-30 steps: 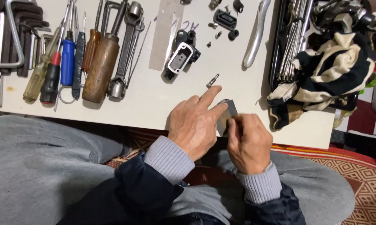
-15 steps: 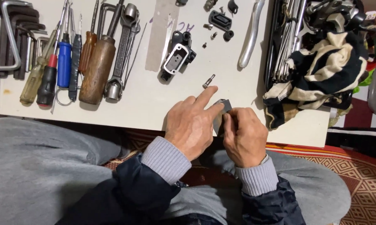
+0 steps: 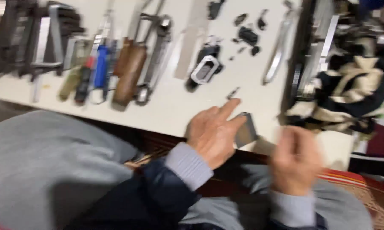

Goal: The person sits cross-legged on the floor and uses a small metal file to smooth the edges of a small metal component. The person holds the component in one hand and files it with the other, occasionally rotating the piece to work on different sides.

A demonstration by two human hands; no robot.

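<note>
**Small grey block held at the table's near edge**

The person sits close to a pale tabletop (image 3: 166,110), knees in grey trousers below it. The left hand (image 3: 213,134) rests at the near edge, its fingers curled loosely and the forefinger stretched out. It pinches a small flat grey metal piece (image 3: 246,130), which stands tilted against the fingertips just above the table edge. The right hand (image 3: 296,159) is just beside the piece, to its right and a little nearer the body. It is so blurred that I cannot tell whether it is open or closed, nor whether it touches the piece at all.

Just beyond the outstretched forefinger lies a small screw (image 3: 233,93) on the bare tabletop. Farther back sits a black and silver connector housing (image 3: 203,71), with a few small dark parts (image 3: 248,35) scattered behind it and a pale flat strip (image 3: 191,47) alongside.

To the left a row of tools lies side by side: a blue-handled screwdriver (image 3: 100,66), a brown wooden-handled tool (image 3: 129,74), a metal wrench (image 3: 151,64), and dark hex keys (image 3: 34,42) at the far left. A long silver lever (image 3: 279,55) lies to the right of the small parts, and past it a black and cream striped cloth (image 3: 349,89) is heaped at the table's right end.
</note>
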